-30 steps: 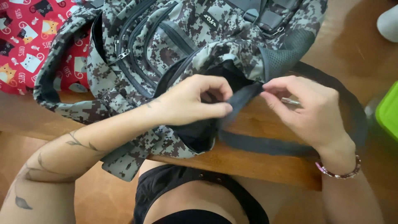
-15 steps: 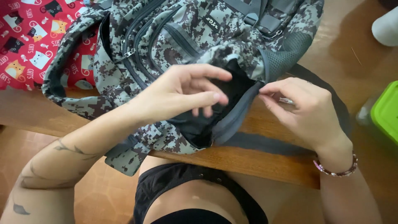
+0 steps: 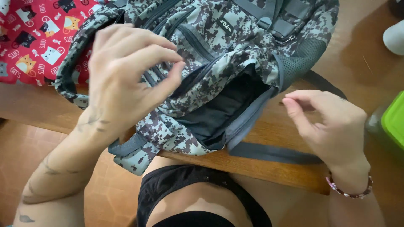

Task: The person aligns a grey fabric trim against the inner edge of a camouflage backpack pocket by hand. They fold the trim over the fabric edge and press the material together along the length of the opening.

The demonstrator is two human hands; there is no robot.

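Now both hands [image 3: 126,71] off the open backpack [image 3: 219,54].

The left hand [image 3: 126,71], motion-blurred, covers part of the camouflage backpack [image 3: 219,46], whose top leaves the upper edge. The open pocket [image 3: 219,109] is too dark inside. The green container [image 3: 393,122] is cut off at right.

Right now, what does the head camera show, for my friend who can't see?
Two bare hands hover over a camouflage backpack on a wooden table: left hand raised, right hand beside its open front pocket. Neither holds anything.
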